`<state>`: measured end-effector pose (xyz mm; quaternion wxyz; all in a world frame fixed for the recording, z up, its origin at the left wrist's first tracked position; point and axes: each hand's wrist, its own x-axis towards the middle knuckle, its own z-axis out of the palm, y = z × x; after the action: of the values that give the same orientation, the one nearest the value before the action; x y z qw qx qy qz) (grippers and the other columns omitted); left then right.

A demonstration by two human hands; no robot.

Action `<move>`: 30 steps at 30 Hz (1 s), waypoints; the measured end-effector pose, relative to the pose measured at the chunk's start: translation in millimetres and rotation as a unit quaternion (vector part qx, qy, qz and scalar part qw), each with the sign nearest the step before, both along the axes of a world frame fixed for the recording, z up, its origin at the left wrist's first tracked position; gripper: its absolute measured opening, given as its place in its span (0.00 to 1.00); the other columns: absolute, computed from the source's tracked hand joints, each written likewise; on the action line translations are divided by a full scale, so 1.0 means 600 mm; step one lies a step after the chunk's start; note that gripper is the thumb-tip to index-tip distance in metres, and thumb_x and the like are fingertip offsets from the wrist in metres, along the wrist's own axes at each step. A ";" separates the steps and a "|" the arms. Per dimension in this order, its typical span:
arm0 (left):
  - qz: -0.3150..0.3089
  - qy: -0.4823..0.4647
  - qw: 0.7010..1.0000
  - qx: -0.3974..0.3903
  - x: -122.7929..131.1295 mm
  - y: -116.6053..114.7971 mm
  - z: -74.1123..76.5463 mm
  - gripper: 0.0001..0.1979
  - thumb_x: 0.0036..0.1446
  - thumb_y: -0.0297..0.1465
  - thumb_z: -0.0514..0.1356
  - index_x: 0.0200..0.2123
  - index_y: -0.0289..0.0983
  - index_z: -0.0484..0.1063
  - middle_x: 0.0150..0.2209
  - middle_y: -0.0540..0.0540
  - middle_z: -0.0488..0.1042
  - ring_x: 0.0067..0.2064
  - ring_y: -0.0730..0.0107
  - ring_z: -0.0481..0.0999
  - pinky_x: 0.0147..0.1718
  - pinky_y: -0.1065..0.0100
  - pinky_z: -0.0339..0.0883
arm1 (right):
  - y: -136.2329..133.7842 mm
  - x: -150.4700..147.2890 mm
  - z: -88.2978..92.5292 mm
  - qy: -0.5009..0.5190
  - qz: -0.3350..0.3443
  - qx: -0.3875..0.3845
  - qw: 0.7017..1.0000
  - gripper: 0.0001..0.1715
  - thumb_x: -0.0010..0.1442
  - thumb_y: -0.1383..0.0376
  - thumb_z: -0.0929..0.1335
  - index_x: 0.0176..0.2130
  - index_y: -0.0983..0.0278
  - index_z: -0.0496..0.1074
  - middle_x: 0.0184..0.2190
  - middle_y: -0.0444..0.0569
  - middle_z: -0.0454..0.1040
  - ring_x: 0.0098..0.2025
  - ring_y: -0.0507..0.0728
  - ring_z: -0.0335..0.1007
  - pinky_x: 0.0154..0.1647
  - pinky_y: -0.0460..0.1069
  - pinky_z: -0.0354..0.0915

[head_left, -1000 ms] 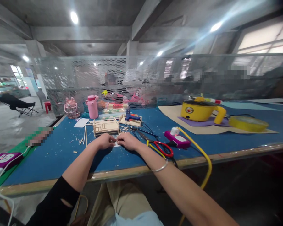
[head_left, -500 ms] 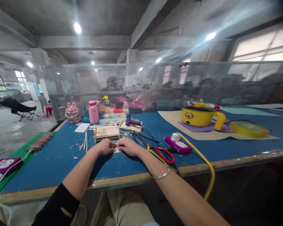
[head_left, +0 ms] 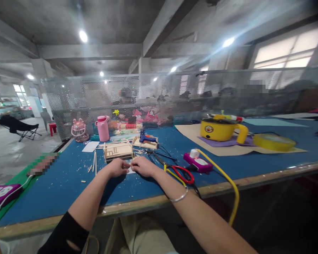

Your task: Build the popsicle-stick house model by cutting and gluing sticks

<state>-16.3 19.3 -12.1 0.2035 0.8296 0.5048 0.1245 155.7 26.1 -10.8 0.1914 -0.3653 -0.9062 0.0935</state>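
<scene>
My left hand (head_left: 117, 167) and my right hand (head_left: 143, 165) rest on the blue table mat (head_left: 69, 180), fingertips pinched together over a small pale piece (head_left: 130, 170) between them; what they grip is too small to name. Just behind the hands stands a small wooden stick frame model (head_left: 118, 150). A silver bangle (head_left: 179, 197) circles my right wrist.
Red-handled scissors (head_left: 184, 173) and pliers lie right of my hands. A glue gun (head_left: 146, 137), pink bottle (head_left: 103, 128), purple power strip (head_left: 199, 163) with yellow cable (head_left: 228, 183), and yellow pot (head_left: 219, 128) sit farther back. Loose sticks (head_left: 94, 160) lie left. A mesh screen (head_left: 161, 95) separates other people.
The hands have stayed pinched together in the same spot on the mat. Only the head camera has shifted slightly.
</scene>
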 end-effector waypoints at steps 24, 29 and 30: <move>0.020 -0.047 0.983 0.177 0.022 -0.021 0.018 0.16 0.54 0.36 0.52 0.30 0.32 0.76 0.23 0.47 0.72 0.26 0.74 0.65 0.26 0.74 0.54 | -0.001 0.007 0.009 0.253 -0.061 -0.135 0.956 0.11 0.50 0.64 0.63 0.24 0.69 0.70 0.18 0.41 0.65 0.23 0.48 0.55 0.25 0.43 0.53; 0.019 -0.082 0.981 0.172 0.024 -0.022 0.015 0.21 0.55 0.39 0.48 0.29 0.30 0.75 0.20 0.49 0.69 0.23 0.76 0.60 0.23 0.74 0.50 | -0.002 0.005 0.009 0.285 -0.027 -0.120 0.951 0.11 0.49 0.63 0.64 0.28 0.68 0.73 0.23 0.44 0.70 0.26 0.49 0.60 0.28 0.44 0.56; 0.021 -0.090 0.982 0.164 0.024 -0.022 0.015 0.22 0.55 0.40 0.48 0.29 0.30 0.75 0.20 0.49 0.68 0.22 0.76 0.60 0.22 0.74 0.50 | -0.001 0.005 0.009 0.290 -0.015 -0.126 0.949 0.11 0.49 0.63 0.65 0.28 0.68 0.73 0.23 0.44 0.70 0.26 0.49 0.60 0.29 0.44 0.56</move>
<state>-1.8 6.4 -3.0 0.1066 0.8264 0.4743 0.2842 158.6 25.3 -5.4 0.3997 -0.3569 -0.7871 0.3055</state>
